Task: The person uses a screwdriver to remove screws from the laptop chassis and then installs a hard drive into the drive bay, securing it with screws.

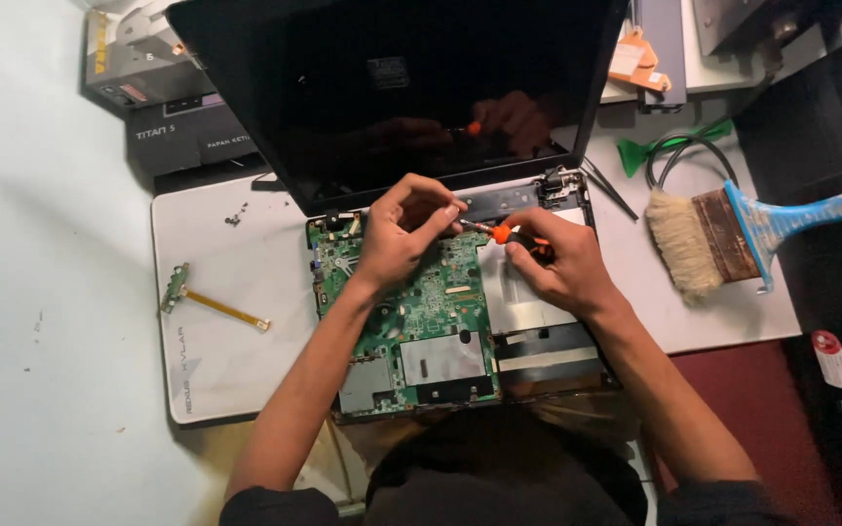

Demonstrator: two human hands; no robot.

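An opened laptop lies on a white mat [216, 360], its green motherboard [421, 312] bare and its dark screen [392, 88] tilted back. My right hand [557, 268] grips an orange-handled screwdriver [504, 234], whose metal tip points left at the board's upper edge near the hinge. My left hand [406, 229] pinches its fingertips together right at the screwdriver's tip, steadying it or a small part; what lies under the fingers is hidden.
A small green board with a yellow ribbon cable [211, 302] lies left on the mat. Loose screws [236, 214] sit at upper left. A blue-handled brush [733, 234], a green pry tool [669, 146], a black cable and boxes [163, 97] surround the laptop.
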